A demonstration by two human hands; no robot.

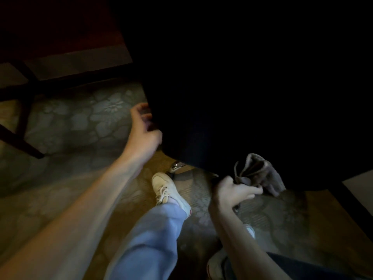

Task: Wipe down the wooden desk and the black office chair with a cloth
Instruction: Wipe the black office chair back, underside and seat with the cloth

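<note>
Because the room is dim and the head camera looks steeply down, the black office chair (242, 87) shows only as a large dark mass filling the upper right of the view, its surface too dark to read for grain or stitching. The left hand (144, 130) reaches to the chair's lower left edge, fingers curled round that edge and the thumb below; this looks like a hold meant to steady or turn the chair while the other hand works. The right hand (235, 194) pinches a bunched grey cloth (257, 171) between thumb and fingers, just at the chair's bottom edge; whether the cloth actually touches the chair I cannot tell. The cloth looks soft and thick, folded into loose lobes, probably gathered that way to give a padded wiping face.

Under the chair a shiny metal part of its base (176, 165) catches the light, rounded and polished. A white laced shoe (167, 188) is planted just beside it, under a light blue trouser leg (153, 235), likely to brace the person's low stance. The floor is a carpet (84, 122) with a pale floral pattern. At the upper left corner of the view stands the wooden desk (60, 27), reddish brown, on dark straight legs, well apart from both hands.
</note>
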